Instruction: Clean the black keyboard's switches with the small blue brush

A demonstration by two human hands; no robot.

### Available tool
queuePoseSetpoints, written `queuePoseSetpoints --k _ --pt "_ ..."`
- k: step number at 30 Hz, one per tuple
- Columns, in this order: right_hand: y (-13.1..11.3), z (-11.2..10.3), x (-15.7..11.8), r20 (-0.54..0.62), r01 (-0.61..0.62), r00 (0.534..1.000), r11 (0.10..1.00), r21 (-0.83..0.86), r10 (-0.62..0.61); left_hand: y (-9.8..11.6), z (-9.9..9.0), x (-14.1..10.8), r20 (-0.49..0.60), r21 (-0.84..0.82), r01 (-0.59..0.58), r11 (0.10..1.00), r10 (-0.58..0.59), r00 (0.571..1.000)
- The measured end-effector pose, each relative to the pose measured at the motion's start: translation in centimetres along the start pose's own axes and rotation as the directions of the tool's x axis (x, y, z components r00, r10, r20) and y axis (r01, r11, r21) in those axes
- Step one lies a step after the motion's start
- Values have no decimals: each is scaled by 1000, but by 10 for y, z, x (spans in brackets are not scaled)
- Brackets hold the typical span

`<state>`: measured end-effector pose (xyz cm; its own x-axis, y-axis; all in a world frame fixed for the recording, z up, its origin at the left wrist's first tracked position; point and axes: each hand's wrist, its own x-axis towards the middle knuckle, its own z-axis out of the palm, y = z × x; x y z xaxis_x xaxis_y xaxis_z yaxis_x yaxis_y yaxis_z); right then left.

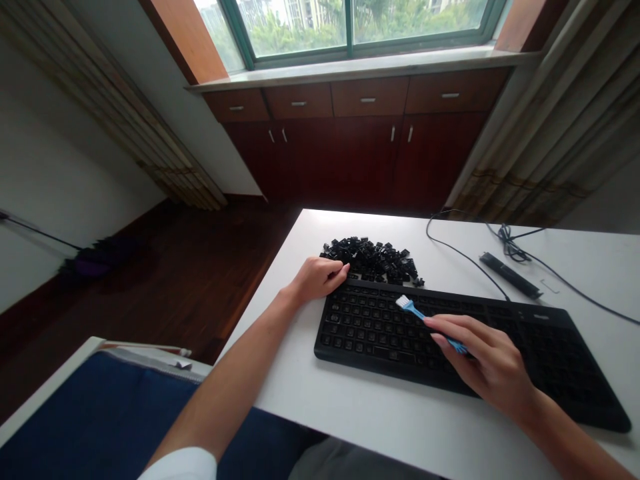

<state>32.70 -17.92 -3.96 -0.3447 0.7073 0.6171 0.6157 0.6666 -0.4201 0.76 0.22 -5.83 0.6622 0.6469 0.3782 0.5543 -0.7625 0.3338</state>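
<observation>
A person's right hand (pixel 480 360) closes narrowly around a blue-handled brush (pixel 435 325), its white bristles set down on a black keyboard (pixel 380 340) lying at an angle on a white surface (pixel 320 393). The left hand (pixel 315 280) sits curled at the keyboard's upper left edge, beside a pile of black keycaps (pixel 373 260); whether it holds anything cannot be told from this view. The keyboard appears to be a light, stiff plastic slab, probably best taken by its long edges, clear of the key rows. The keycaps look tiny, light and hard, liable to skid or scatter if nudged, so they would likely need a pinch between fingertips or gathering by the handful. The slender brush looks easy to control by its handle, with soft bristles that should flex against the keys. Beyond the keyboard, a black cable (pixel 453 240) loops across the surface near a slim black bar (pixel 510 275), while dark wooden cabinets (pixel 350 153) stand beneath a window (pixel 350 20).
</observation>
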Motion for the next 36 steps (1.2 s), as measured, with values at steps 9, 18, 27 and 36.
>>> queuePoseSetpoints --k 9,18,27,36 --pt "2 1 1 39 -23 999 1000 11 22 -1 4 1 13 -16 9 1000 -9 1000" --pt "7 1 0 -10 -85 996 985 -150 85 -1 4 3 32 -39 25 999 -23 999" --pt "9 7 -1 -3 -133 991 984 -115 133 -3 5 3 29 -33 23 999 -22 999" --pt "8 5 0 61 -72 995 992 -107 79 -6 8 2 13 -46 9 999 -8 1000"
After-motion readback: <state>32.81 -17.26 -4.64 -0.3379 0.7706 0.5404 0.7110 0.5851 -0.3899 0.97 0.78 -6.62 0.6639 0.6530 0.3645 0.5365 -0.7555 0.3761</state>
